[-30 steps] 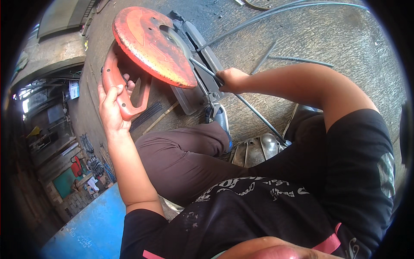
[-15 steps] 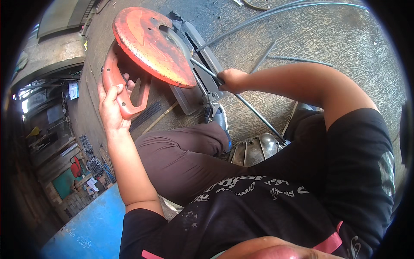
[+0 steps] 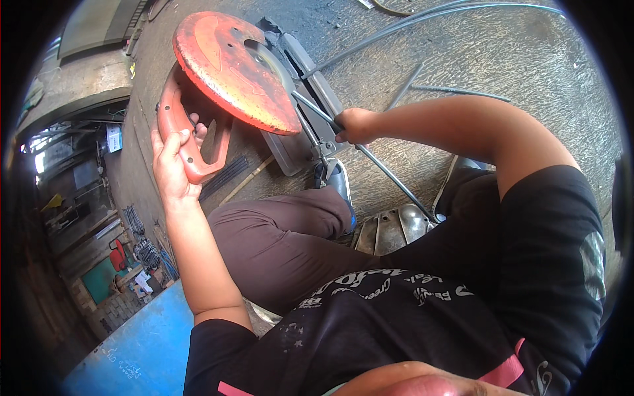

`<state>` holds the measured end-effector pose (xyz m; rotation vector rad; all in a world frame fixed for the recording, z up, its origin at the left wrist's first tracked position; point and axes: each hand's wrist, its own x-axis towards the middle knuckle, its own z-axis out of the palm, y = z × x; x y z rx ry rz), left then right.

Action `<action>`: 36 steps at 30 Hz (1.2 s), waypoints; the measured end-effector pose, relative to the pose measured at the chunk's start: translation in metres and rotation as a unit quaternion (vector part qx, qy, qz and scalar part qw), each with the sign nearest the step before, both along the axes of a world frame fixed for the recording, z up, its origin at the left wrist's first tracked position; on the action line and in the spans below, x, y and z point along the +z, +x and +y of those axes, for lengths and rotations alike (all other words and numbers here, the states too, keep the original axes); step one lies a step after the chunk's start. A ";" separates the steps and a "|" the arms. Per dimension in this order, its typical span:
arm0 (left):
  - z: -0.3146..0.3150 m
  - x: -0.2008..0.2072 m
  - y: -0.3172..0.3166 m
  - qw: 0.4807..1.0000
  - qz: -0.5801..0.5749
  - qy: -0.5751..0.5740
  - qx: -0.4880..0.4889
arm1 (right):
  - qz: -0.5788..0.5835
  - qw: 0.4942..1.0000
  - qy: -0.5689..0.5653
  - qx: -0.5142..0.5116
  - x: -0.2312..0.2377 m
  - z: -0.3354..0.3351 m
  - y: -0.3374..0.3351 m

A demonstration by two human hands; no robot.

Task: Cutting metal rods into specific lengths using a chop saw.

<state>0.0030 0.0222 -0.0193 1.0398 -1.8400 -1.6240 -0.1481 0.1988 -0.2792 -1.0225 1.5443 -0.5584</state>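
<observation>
A chop saw with a worn orange-red blade guard [image 3: 231,76] stands on the floor in front of me. My left hand [image 3: 175,155] is wrapped round its red loop handle [image 3: 187,142]. Part of the cutting disc [image 3: 267,59] shows in the guard's cutout, above the saw's grey base [image 3: 310,76]. To the right of the guard, my right hand [image 3: 357,125] is closed round a thin grey metal rod [image 3: 396,177]. One end of the rod lies on the saw beside the guard. From there it slants down to the right, toward my shoe.
Long bent rods [image 3: 429,14] stretch across the floor at the far right, with shorter cut pieces [image 3: 459,91] nearer. Dark rods [image 3: 224,177] and a wooden strip [image 3: 247,179] lie left of the saw. A blue panel [image 3: 142,340] is at the lower left. Shiny metal [image 3: 393,231] shows between my legs.
</observation>
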 end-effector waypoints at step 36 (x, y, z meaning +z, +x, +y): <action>-0.002 0.000 0.002 1.000 0.003 0.012 -0.010 | -0.094 0.968 0.060 -0.224 0.005 0.008 -0.053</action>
